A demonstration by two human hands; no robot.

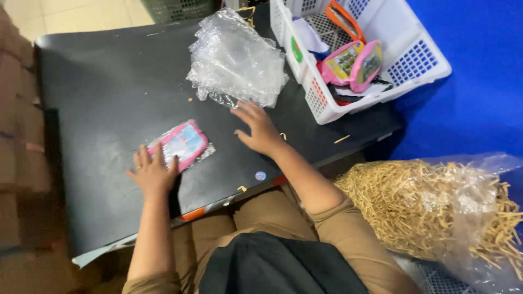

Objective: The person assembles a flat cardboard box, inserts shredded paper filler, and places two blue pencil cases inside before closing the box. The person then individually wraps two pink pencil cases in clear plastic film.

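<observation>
Pink rectangular case (182, 142), wrapped in clear film, lies flat on the black table (109, 81). Left hand (152, 171) rests on the case's near end, fingers spread. Right of the case, right hand (259, 129) lies flat, fingers apart, touching crumpled clear bags (237, 60). Beyond those stands a white basket (419, 60) holding more pink cases (354, 64).

Bags (237, 60) behind toy (182, 142); basket (419, 62) right.
</observation>
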